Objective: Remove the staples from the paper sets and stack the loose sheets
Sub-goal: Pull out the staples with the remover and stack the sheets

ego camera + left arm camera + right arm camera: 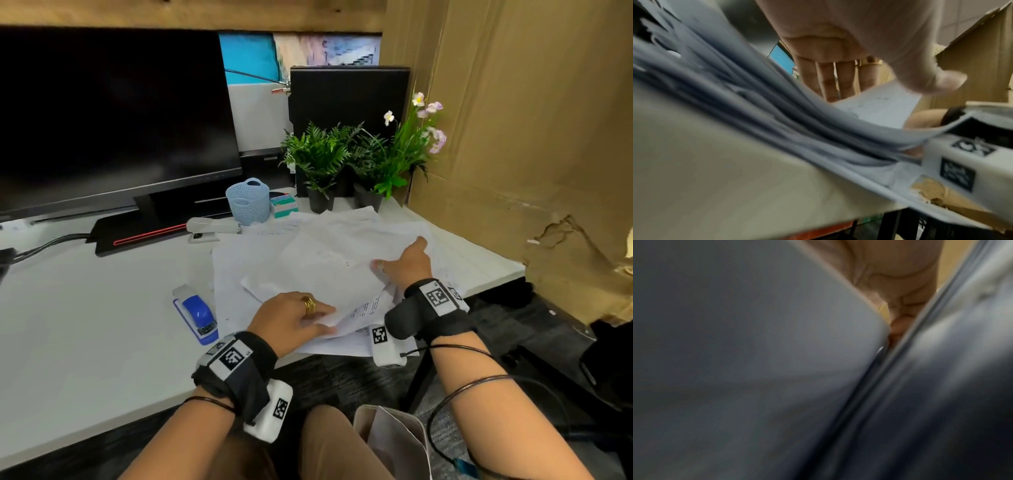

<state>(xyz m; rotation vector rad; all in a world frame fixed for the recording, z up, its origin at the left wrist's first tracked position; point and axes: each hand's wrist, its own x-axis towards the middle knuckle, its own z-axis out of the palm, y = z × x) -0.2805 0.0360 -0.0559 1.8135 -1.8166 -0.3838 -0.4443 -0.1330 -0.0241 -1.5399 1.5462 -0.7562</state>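
**Both hands square up the paper pile**

White bench [85, 325] before a dark monitor [102, 113]: loose sheets [329, 270] sprawl at its front right edge. Left hand [291, 317] lies flat, fingers [826, 81] straight, pinning the near corner; right hand [406, 262] pinches the top sheet, probably aligning the stack.

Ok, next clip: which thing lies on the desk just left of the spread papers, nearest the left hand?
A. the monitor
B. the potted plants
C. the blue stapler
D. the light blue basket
C: the blue stapler lies flat on the desk beside the papers, close to the left hand; the other things stand further back.
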